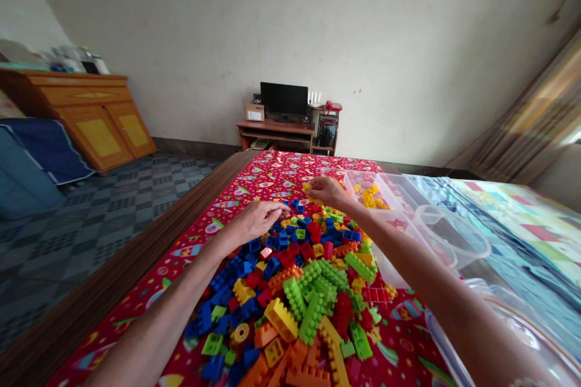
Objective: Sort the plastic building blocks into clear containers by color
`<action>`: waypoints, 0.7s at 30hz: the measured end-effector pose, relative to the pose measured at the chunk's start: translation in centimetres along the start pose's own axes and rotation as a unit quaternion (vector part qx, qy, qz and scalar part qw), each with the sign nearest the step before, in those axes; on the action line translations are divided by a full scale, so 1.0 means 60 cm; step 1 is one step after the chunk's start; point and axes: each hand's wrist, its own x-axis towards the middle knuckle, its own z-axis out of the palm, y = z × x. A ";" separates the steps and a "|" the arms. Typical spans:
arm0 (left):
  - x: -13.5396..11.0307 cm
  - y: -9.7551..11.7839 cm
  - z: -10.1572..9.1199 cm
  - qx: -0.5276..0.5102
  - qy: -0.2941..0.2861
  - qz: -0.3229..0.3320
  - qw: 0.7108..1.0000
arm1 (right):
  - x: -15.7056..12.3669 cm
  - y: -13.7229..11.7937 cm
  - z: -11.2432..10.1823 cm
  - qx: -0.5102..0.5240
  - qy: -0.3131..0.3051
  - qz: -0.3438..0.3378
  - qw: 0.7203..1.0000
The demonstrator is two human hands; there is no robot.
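A large heap of toy building bricks (313,281) in blue, red, green, yellow and orange spreads over the table. My left hand (259,219) lies over the heap's far left edge, beside some blue bricks (295,204); its fingers are stretched forward, with nothing visible in them. At the far edge of the heap, my right hand (329,190) pinches a small yellow brick (307,186), partly hidden by the fingers. Just right of that hand, a clear plastic divided box (399,193) has several yellow pieces (371,196) in one compartment.
A red patterned cloth (213,227) covers the table. Clear plastic containers (499,326) stand along the right side, under and beside my right forearm. A bed with a patterned sheet (512,211) is at right. Ahead stands a desk with a monitor (284,100); a wooden cabinet (97,121) is at left.
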 end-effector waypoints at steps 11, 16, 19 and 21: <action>0.003 0.002 0.009 -0.024 -0.013 0.005 1.000 | -0.035 0.134 -0.176 -0.276 0.130 0.202 0.930; 0.003 0.000 0.006 -0.011 -0.011 0.001 1.000 | -0.047 0.159 -0.185 -0.266 0.066 0.200 0.941; 0.004 -0.006 0.007 0.002 -0.014 0.005 1.000 | -0.046 0.143 -0.181 -0.247 0.085 0.178 0.949; 0.004 -0.011 0.010 0.021 -0.016 0.002 1.000 | -0.048 0.118 -0.166 -0.226 0.075 0.156 0.959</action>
